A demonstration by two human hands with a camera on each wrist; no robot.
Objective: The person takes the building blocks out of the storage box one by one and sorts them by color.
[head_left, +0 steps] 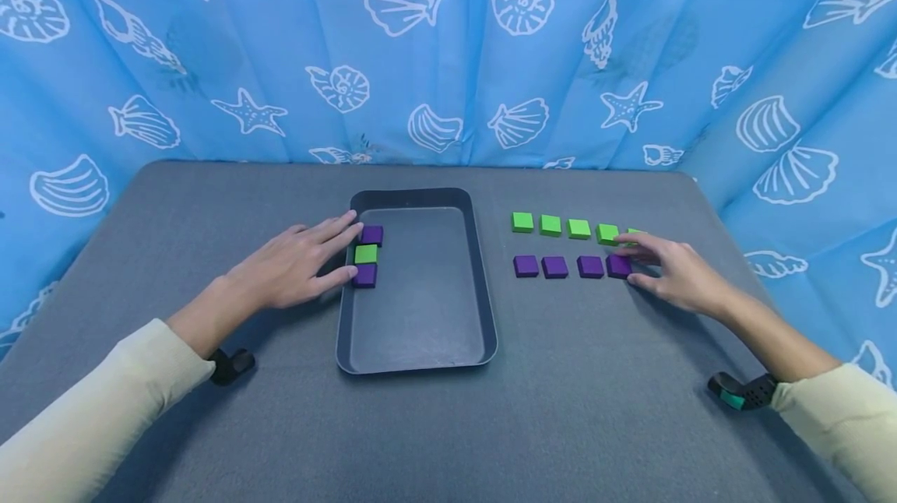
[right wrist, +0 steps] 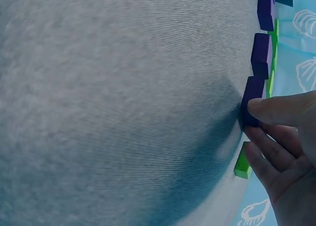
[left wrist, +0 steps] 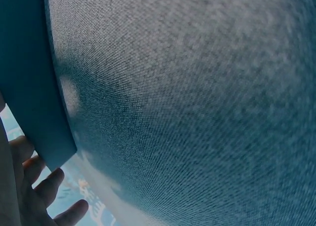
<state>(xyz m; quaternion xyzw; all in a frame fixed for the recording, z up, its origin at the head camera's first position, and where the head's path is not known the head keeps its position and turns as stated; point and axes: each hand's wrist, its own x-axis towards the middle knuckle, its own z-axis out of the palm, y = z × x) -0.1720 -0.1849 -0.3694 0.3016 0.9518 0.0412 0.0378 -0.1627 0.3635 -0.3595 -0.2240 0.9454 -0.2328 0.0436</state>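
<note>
A dark grey tray (head_left: 422, 332) holds a short column against its left wall: a purple block (head_left: 372, 235), a green block (head_left: 366, 254) and another purple block (head_left: 364, 276). My left hand (head_left: 294, 265) reaches over that wall with fingers extended, fingertips right at the column. In the left wrist view its spread fingers (left wrist: 48, 187) show beside the tray's outer side (left wrist: 34, 82). My right hand (head_left: 678, 273) pinches the rightmost purple block (head_left: 617, 265) of a row. Its thumb presses on that block (right wrist: 253, 92) in the right wrist view, the other fingers around its end.
Right of the tray, several green blocks (head_left: 550, 226) form a back row, its last block (head_left: 634, 232) partly hidden behind my right hand. Several purple blocks (head_left: 555, 267) line up in front. The grey cloth-covered table (head_left: 448, 433) ends at a blue shell-patterned curtain (head_left: 448, 59).
</note>
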